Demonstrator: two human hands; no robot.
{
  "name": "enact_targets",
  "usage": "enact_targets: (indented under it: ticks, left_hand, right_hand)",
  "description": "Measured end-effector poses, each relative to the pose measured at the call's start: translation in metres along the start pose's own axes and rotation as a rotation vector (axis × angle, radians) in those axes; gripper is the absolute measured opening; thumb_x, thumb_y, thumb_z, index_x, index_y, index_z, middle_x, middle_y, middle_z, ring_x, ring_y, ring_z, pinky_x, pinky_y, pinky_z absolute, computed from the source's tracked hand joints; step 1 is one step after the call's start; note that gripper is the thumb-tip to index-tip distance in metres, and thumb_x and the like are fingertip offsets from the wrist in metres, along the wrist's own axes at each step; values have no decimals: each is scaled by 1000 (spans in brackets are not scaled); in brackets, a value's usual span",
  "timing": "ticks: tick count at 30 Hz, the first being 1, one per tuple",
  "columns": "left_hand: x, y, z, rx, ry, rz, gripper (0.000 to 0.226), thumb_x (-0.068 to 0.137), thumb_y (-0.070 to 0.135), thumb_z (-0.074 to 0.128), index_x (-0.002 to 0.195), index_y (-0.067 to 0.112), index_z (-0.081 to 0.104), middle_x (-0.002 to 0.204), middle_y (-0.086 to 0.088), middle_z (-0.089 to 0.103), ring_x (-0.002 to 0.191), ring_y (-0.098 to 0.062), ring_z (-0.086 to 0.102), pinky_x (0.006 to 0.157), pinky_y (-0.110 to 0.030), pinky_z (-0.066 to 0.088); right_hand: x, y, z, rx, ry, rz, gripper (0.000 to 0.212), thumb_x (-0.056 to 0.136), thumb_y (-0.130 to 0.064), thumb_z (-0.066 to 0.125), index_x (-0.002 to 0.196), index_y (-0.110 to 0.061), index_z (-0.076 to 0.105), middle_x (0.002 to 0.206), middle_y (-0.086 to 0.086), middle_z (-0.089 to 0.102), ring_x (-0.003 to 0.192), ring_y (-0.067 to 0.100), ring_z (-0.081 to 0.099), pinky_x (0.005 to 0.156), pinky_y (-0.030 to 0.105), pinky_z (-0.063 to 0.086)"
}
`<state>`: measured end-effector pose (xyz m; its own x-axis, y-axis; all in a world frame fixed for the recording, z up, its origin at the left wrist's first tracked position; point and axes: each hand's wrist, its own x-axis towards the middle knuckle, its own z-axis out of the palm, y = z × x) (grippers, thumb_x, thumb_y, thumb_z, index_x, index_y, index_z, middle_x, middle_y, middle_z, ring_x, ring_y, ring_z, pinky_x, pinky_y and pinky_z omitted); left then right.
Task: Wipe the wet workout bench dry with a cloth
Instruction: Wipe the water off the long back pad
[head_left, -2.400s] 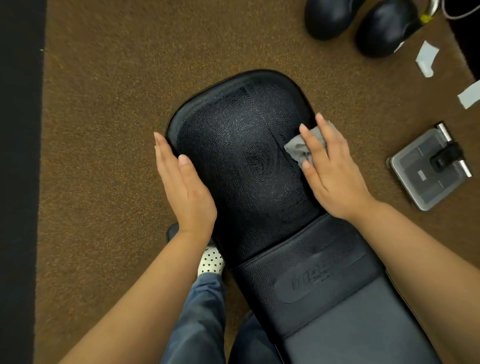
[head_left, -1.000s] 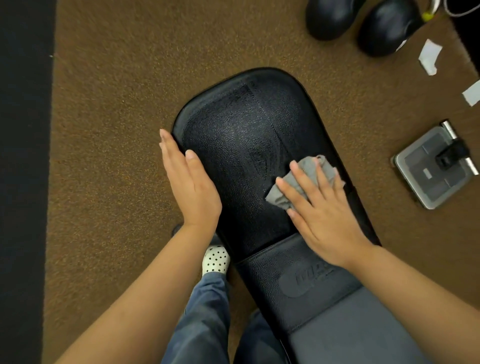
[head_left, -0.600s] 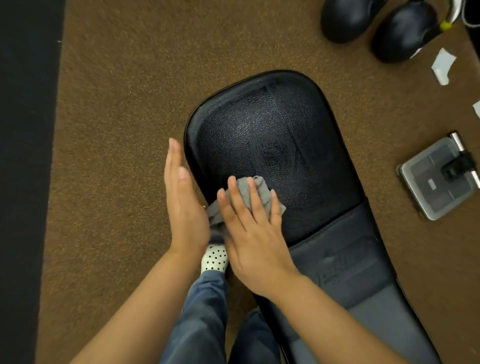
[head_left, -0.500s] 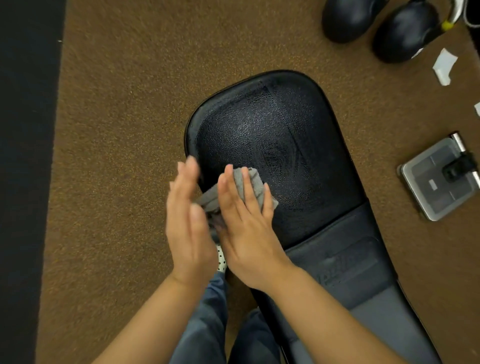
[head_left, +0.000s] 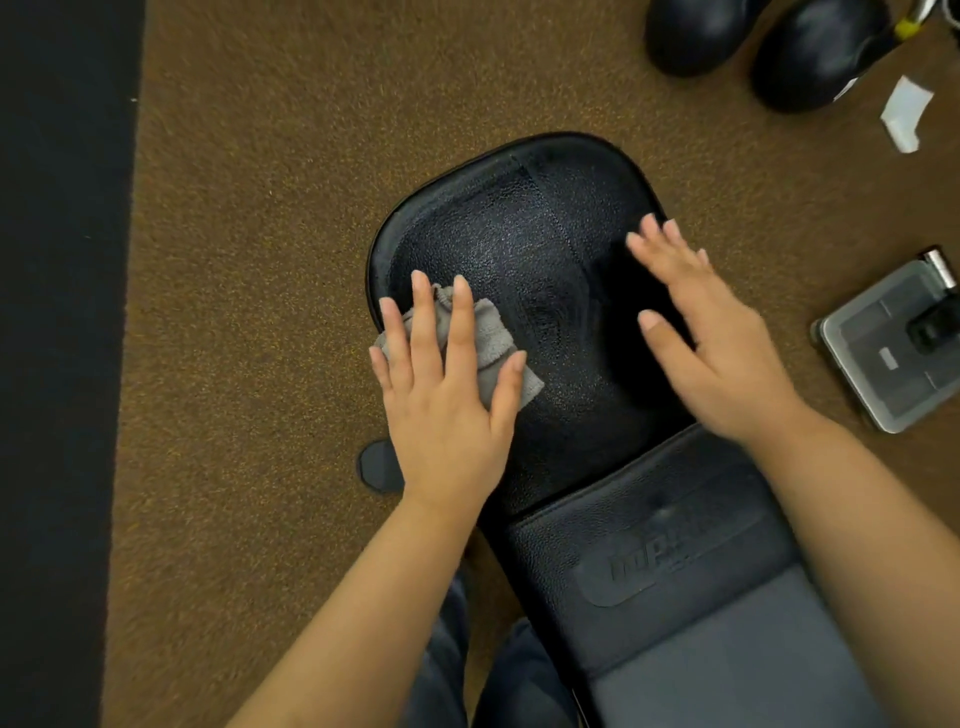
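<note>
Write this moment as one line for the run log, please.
left hand: flat on grey cloth | right hand: open, no cloth | bench pad: cloth at its left edge

A crumpled grey cloth (head_left: 491, 338) lies on the left edge of the glossy, pebbled black bench (head_left: 522, 244).

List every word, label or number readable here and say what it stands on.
"imp": on the embossed patch of the bench; the remaining letters and the smaller line beneath are too blurred to read.
Pale label on the grey case: too small to read.
</note>
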<state>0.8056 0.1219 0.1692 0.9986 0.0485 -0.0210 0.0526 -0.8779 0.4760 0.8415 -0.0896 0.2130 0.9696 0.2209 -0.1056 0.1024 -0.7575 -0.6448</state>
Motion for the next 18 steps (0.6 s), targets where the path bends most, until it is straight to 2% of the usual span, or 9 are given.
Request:
enact_targets:
  ticks: [3,5,9,12,18]
  left_hand:
    - [27,-8,-7,-12,2,21,64,96,51,41,151,25,22,160,-3,15,148,-29,5,116,-49,8]
    - [51,-12,-14,-5,-1,61,63,96,51,39,151,25,22,160,-3,17,147,-30,9,116,-49,10]
    - [104,-15,-23,108,-51,240,64,97,53,31,152,21,23,158,-5,24,146,-29,18,117,-43,16]
    - [138,0,-23,162,-114,374,62,99,50,31,152,19,22,156,-4,27,144,-28,23,116,-35,18]
    - [177,50,-1,227,-315,674,63,98,53,25,153,23,15,159,1,21,146,-24,18,116,-34,17]
  right_hand:
    - [-2,23,-6,30,10,84,55,99,-33,36,150,-23,21,159,-7,10,145,1,8,117,15,8]
    - [-4,35,-8,84,31,175,58,97,-46,30,151,-26,18,159,-10,9,143,-5,6,111,6,5]
    - [-13,53,-8,136,23,233,60,96,-49,24,151,-25,17,157,-11,18,139,-11,10,110,3,5]
    - [-23,58,-3,167,-12,219,64,94,-56,22,151,-27,16,155,-15,17,140,-10,10,112,7,5]
    - [-34,60,6,200,-11,177,70,93,-61,21,152,-22,17,154,-13,19,142,-4,14,114,10,7]
